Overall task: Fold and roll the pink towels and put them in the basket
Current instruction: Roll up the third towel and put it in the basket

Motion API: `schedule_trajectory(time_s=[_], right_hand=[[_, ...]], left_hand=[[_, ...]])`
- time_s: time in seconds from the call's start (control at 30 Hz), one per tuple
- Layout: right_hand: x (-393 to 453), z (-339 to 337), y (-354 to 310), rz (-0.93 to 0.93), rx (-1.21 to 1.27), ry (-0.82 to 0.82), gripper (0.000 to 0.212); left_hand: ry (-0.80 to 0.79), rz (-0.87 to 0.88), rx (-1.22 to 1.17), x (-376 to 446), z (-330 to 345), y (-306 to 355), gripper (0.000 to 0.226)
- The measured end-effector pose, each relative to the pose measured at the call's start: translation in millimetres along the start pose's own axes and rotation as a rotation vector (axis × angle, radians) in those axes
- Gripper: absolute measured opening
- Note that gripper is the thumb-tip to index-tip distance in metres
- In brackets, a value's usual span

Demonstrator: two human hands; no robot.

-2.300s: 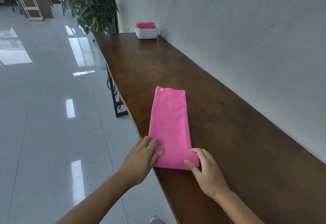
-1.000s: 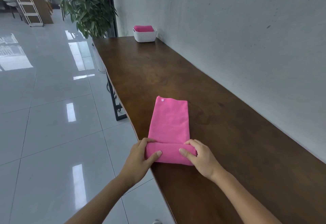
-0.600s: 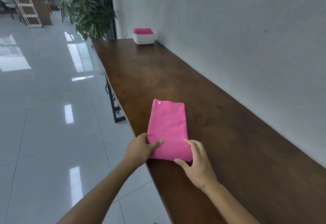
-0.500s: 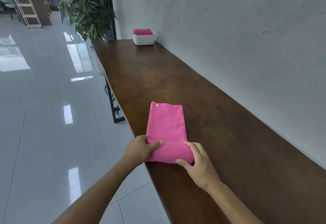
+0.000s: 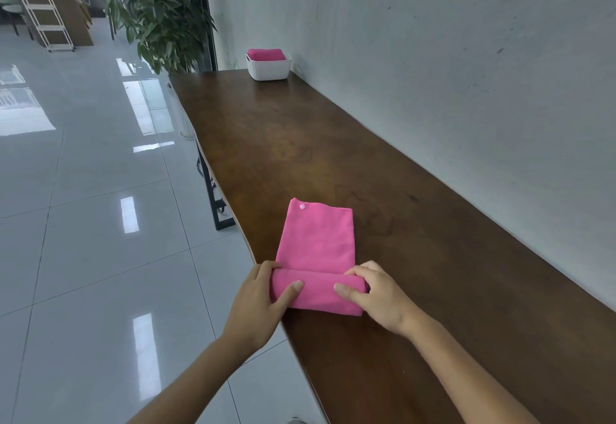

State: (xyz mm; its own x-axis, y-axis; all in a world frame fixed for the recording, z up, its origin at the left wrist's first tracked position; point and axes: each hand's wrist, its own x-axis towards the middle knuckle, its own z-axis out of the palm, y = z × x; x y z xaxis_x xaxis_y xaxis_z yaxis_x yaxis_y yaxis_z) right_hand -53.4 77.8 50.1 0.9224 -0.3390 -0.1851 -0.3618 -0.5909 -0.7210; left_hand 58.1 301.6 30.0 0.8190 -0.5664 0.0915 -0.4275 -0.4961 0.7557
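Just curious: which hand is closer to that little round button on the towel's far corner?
Left. The left hand grips the roll's end below the button; the right hand grips the opposite end, farther away.

Table point(image 5: 433, 257) and forearms cut off below.

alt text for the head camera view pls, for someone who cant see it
Two hands, left hand and right hand, grip the rolled near end of a pink towel on a long brown table beside a grey wall. At the table's far end, a white basket holds more pink towels.
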Motion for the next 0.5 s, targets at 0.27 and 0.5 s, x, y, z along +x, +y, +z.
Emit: schedule_trajectory(time_s=[0.27, 0.5], right_hand=[[4, 5, -3, 0.037, -0.008, 0.215, 0.051], [-23, 24, -1, -0.053, -0.148, 0.335, 0.061]], left_hand=[[-0.05, -0.018, -0.046, 27, 2, -8, 0.05], [-0.177, -0.122, 0.106, 29, -2, -1, 0.065]])
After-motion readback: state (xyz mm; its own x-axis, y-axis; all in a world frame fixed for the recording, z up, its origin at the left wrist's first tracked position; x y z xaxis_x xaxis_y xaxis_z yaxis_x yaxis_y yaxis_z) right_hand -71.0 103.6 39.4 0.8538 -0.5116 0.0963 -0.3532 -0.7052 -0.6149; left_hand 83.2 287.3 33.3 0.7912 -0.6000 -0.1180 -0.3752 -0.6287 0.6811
